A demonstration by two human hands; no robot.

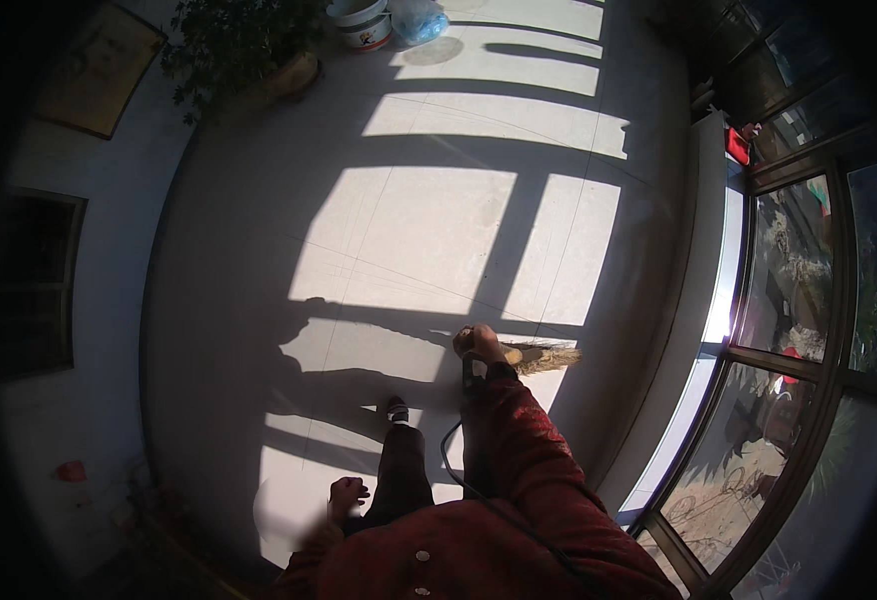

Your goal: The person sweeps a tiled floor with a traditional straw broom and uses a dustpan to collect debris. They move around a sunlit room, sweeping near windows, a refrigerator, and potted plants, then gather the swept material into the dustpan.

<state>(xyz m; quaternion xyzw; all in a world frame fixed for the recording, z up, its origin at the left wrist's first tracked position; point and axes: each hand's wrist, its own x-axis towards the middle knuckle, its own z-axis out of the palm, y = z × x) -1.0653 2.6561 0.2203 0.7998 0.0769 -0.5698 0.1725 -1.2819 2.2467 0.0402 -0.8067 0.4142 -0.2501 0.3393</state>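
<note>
My right hand (pixel 481 343), at the end of a red sleeve, is closed round the handle of a straw broom (pixel 551 358). The bristles show to the right of the wrist, lit by the sun, and the forearm hides part of the broom. Down at my left side hangs my left hand (pixel 348 494), its fingers curled in with nothing visible in them. One dark shoe (pixel 398 408) shows ahead of my leg, on the pale floor (pixel 419 220).
Ahead at the top stand a potted plant (pixel 244 55), a white bucket (pixel 362 22) and a bluish plastic bag (pixel 420 20). A ledge with framed windows (pixel 789 270) runs along the right. On the left wall hangs a framed picture (pixel 104 70).
</note>
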